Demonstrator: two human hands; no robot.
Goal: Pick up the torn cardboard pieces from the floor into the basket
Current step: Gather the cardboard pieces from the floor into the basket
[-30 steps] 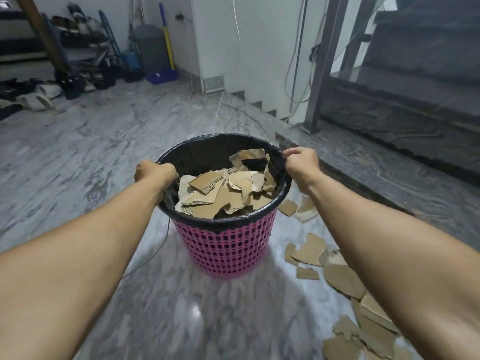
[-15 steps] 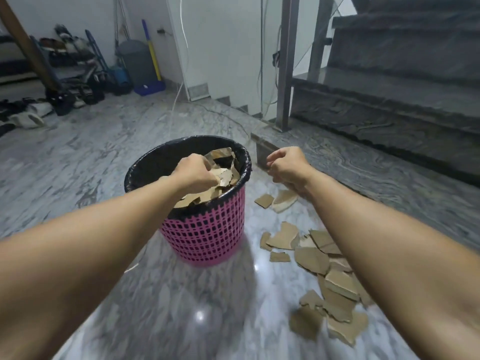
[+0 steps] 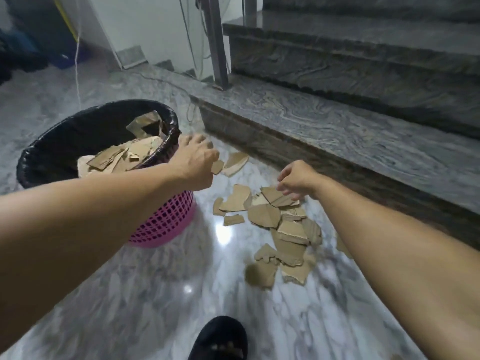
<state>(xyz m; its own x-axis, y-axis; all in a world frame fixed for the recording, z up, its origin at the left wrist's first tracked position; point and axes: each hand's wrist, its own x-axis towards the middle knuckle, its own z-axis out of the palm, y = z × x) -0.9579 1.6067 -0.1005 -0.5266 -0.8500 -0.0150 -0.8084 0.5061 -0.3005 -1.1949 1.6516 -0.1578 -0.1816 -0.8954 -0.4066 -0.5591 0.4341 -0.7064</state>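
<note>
Head view: on my left I see the pink basket [image 3: 166, 222] with its black liner, cardboard piled inside. My left hand [image 3: 196, 162] hangs just beside its rim, fingers loosely curled and holding nothing. Next come the torn cardboard pieces [image 3: 280, 229] scattered on the marble floor [image 3: 155, 307] between basket and stone step [image 3: 337, 126]. My right hand [image 3: 298, 181] hovers over the nearest pieces, fingers relaxed; motion blur leaves me unsure whether it touches them.
</note>
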